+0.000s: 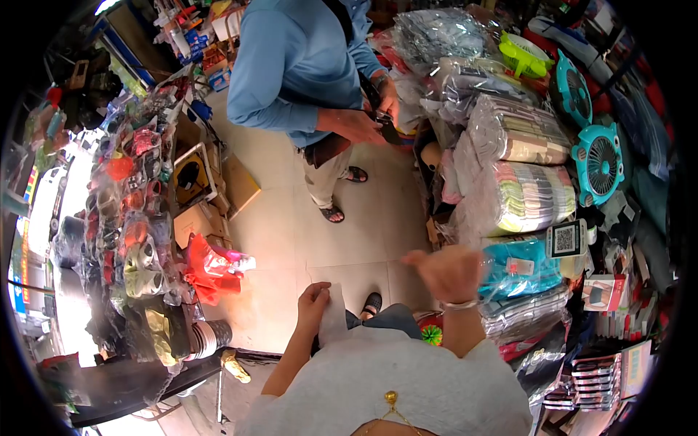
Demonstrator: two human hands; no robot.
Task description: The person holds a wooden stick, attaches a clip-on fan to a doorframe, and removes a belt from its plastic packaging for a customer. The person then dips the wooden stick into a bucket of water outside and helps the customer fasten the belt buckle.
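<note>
1. The pale sheet (334, 314) is pinched at its upper edge between the thumb and fingers of the left hand (314, 299); it is hung just beside the hand, at about four o'clock from it.
2. The right hand (445, 275) is raised between two and three o'clock from the left hand, well apart from the sheet. Its fingers are blurred, so whether they are spread or curled, or whether anything is held, cannot be told.
3. At three o'clock from the right hand, a turquoise package (518, 267) is stacked among plastic-wrapped goods; a QR-code card (566, 239) is placed by its upper corner.
4. A red bag (211, 270) is set on the floor (280, 251) between nine and ten o'clock from the left hand.
5. Towards twelve o'clock, a dark object (387, 129) is held by a person in a blue shirt (291, 69).
</note>
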